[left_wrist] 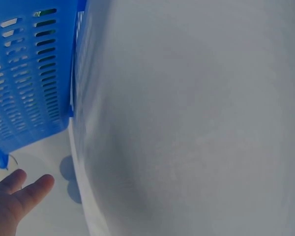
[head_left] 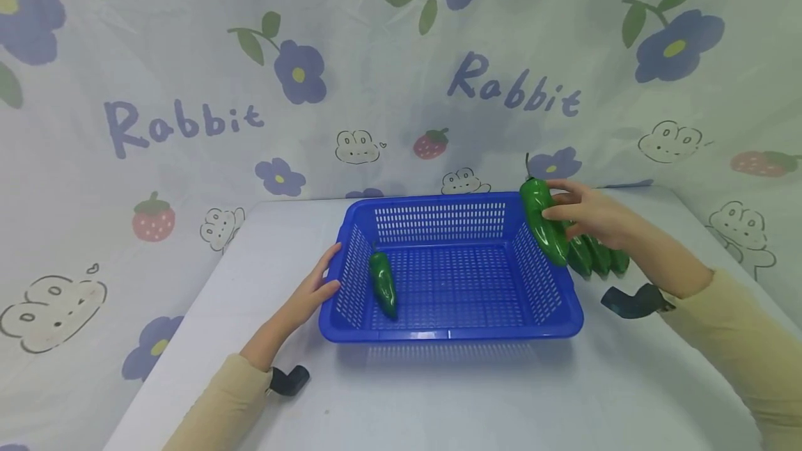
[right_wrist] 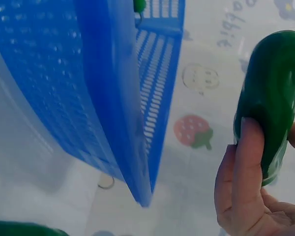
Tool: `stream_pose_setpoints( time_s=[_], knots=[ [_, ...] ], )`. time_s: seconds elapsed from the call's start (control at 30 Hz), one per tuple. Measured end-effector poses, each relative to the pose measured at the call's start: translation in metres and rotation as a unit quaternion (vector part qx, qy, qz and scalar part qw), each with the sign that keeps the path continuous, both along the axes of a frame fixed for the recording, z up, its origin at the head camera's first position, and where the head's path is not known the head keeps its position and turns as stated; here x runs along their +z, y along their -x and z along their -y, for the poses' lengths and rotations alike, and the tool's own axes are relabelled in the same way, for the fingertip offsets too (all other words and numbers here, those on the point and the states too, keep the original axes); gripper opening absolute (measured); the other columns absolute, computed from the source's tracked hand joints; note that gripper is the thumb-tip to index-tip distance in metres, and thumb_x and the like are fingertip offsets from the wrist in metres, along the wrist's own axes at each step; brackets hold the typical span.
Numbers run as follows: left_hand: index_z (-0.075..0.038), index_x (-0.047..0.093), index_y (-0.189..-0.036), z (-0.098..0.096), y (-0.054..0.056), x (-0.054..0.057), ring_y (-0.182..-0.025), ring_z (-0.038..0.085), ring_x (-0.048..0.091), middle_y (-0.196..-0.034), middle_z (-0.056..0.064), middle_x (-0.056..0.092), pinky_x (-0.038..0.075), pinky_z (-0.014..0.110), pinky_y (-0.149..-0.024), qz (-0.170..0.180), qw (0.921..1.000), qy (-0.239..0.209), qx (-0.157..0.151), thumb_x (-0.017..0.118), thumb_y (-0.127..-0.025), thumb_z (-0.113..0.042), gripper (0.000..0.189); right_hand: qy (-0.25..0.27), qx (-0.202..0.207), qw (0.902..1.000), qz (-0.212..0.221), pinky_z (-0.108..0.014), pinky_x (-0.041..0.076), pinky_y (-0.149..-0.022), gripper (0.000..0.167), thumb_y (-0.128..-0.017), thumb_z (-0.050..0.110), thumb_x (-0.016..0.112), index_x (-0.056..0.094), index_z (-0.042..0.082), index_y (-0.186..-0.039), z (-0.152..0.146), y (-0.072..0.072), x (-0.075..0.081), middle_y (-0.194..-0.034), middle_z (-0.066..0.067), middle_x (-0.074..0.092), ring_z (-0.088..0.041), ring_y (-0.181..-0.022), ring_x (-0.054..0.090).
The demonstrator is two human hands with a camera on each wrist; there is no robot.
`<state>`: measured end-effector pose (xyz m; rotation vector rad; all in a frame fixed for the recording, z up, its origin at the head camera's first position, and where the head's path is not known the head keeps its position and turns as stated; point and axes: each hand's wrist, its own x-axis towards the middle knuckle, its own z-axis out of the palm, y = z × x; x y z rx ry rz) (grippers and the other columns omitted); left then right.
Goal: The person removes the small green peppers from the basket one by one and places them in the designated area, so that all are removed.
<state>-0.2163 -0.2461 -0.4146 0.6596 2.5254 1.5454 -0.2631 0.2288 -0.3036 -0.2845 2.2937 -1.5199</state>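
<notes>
A blue plastic basket stands on the white table, and one green chili pepper lies inside it near the left wall. My right hand grips a second, glossy green pepper by its side, up over the basket's right rim, stem pointing away. In the right wrist view, thumb and fingers wrap this pepper beside the basket wall. My left hand rests its fingers at the basket's left rim. In the left wrist view its fingers are extended near the basket.
Several more green peppers lie side by side on the table, just right of the basket and partly behind my right hand. A patterned cloth hangs behind the table. A dark wrist mount sticks out from my right sleeve.
</notes>
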Motion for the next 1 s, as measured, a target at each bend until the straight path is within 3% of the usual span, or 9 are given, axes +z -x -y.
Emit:
stream_pose_setpoints(
  time_s=[0.13,0.23,0.4,0.73,1.0],
  knots=[
    [-0.012,0.005,-0.148,0.0,0.0,0.0,-0.13,0.051,0.023,-0.149,0.027,0.007,0.033,0.061,-0.096,0.001,1.0,0.0,0.001,0.041,-0.094,-0.028,0.067,-0.034,-0.017,0.9991,-0.021,-0.032,0.052,-0.073,0.077,-0.091,0.023,0.055,0.005,0.006,-0.147,-0.012,-0.001,0.003,-0.146,-0.03,0.017,-0.026,-0.109,0.05],
    [-0.011,0.005,-0.148,0.0,0.0,0.0,-0.13,0.051,0.023,-0.149,0.027,0.007,0.033,0.061,-0.096,0.001,1.0,0.0,0.001,0.041,-0.094,-0.027,0.067,-0.04,-0.024,0.9985,-0.028,-0.033,0.053,-0.076,0.076,-0.092,0.022,0.054,0.005,0.005,-0.147,-0.022,0.001,0.003,-0.146,-0.031,0.017,-0.014,-0.099,0.056],
    [-0.011,0.005,-0.148,0.001,0.0,-0.001,-0.129,0.052,0.024,-0.149,0.027,0.006,0.035,0.06,-0.095,0.002,1.0,-0.003,-0.002,0.041,-0.094,-0.026,0.066,-0.05,-0.037,0.9976,-0.031,-0.028,0.053,-0.074,0.076,-0.092,0.023,0.052,0.002,0.004,-0.147,-0.039,0.004,-0.001,-0.145,-0.034,0.015,0.006,-0.083,0.053],
    [-0.011,0.004,-0.148,0.001,0.001,-0.002,-0.129,0.052,0.023,-0.15,0.027,0.005,0.034,0.061,-0.096,0.002,1.0,-0.005,-0.002,0.041,-0.094,-0.027,0.066,-0.047,-0.061,0.9962,-0.04,-0.026,0.053,-0.073,0.077,-0.094,0.02,0.049,-0.004,-0.002,-0.144,-0.079,0.014,-0.019,-0.142,-0.037,0.014,0.011,-0.08,0.052],
    [-0.012,0.005,-0.148,0.001,0.001,-0.003,-0.128,0.053,0.024,-0.15,0.026,0.005,0.036,0.06,-0.094,0.004,1.0,-0.003,0.0,0.041,-0.094,-0.027,0.067,-0.071,-0.096,0.9901,-0.074,-0.02,0.052,-0.067,0.077,-0.094,0.017,0.049,-0.005,-0.007,-0.142,-0.106,0.018,-0.035,-0.139,-0.041,0.014,0.015,-0.076,0.049]
  ],
)
